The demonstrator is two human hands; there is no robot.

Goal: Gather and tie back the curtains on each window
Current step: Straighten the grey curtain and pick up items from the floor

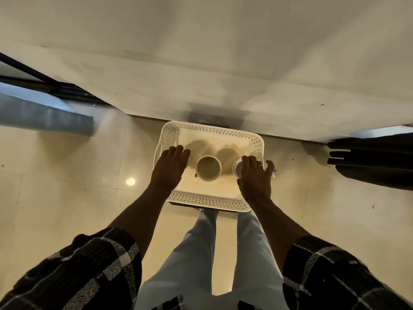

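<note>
On the tiled floor (pixel 67 209), against the foot of the wall (pixel 223 63), sits a white perforated basket (pixel 207 199). An empty mug (pixel 208 168) stands in the middle of the basket. The right hand (pixel 254 173) reaches in at the basket's right edge, its thumb and fingers curled round a white cup (pixel 237 168). The left hand (pixel 171 166) is at the left edge, fingers bent down over something white that is almost wholly hidden, so I cannot tell whether it grips. A dark curtain (pixel 371 159) hangs in folds at the far right, well apart from both hands.
</note>
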